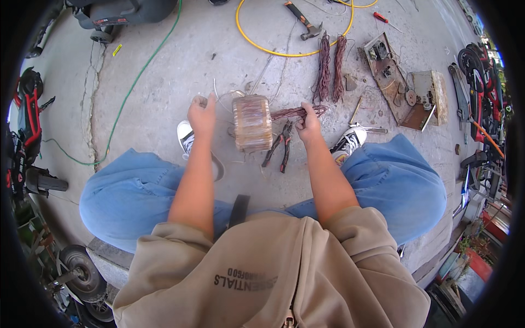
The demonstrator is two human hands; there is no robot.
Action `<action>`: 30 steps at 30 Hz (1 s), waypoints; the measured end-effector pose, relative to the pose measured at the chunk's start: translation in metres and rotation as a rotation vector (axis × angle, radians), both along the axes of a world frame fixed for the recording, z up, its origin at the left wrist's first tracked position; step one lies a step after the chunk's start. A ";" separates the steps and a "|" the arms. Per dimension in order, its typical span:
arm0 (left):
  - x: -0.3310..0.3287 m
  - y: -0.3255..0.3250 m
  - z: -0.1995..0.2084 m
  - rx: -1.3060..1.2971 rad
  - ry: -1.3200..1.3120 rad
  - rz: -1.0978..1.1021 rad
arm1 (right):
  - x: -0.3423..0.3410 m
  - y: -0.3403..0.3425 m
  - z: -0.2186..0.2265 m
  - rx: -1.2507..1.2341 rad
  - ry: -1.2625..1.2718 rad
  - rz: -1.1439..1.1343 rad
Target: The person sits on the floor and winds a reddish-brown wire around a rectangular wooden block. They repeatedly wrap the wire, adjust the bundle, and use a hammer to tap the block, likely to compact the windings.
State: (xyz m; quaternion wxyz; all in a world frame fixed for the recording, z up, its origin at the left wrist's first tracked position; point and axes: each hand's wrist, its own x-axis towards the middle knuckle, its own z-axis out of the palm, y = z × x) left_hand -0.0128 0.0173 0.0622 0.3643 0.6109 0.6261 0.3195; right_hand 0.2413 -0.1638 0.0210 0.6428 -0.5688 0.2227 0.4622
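Note:
A block-shaped wound coil (pixel 252 123), brownish and striped, with a pale ridged edge, sits on the concrete between my hands. My right hand (pixel 309 123) is closed round a bundle of dark reddish wire (pixel 289 113), whose left end reaches the coil's side. To the left of the coil, my left hand (pixel 202 113) is raised with its fingers curled; whatever it may hold is too small to make out. Pale thin wire (pixel 216 90) curves near it. Black-and-red pliers (pixel 280 146) lie just right of the coil.
Two more wire bundles (pixel 323 68) lie ahead to the right, near a hammer (pixel 306 23) and a yellow hose (pixel 257 46). A red screwdriver (pixel 384 19) and an opened rusty metal casing (pixel 391 82) are farther right. A green cord (pixel 133 87) crosses the floor at left.

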 end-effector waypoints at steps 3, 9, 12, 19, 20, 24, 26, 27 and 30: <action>0.006 0.006 0.028 0.003 0.050 0.037 | -0.021 0.007 -0.005 -0.175 -0.045 0.127; -0.021 0.011 -0.024 0.207 0.112 0.646 | -0.072 0.031 0.002 0.091 0.237 0.137; -0.015 -0.036 -0.010 -0.479 -0.467 0.842 | -0.046 0.012 -0.018 0.092 0.317 0.217; 0.020 -0.042 -0.022 -0.771 -0.939 0.642 | -0.070 0.026 0.016 0.228 0.242 0.316; 0.017 -0.031 -0.028 -0.672 -0.921 0.734 | -0.073 0.031 0.013 0.217 0.224 0.348; 0.005 0.014 -0.017 -0.237 -0.657 0.568 | -0.048 0.023 -0.020 -0.371 -0.246 0.598; -0.003 0.033 0.019 -0.122 -0.662 0.485 | -0.042 0.032 0.000 -0.435 -0.719 0.585; -0.001 0.039 0.045 -0.086 -0.715 0.417 | -0.040 0.040 0.022 -0.461 -0.961 0.562; 0.008 0.044 0.112 -0.105 -0.694 0.049 | -0.032 0.082 0.081 -0.149 -1.357 0.506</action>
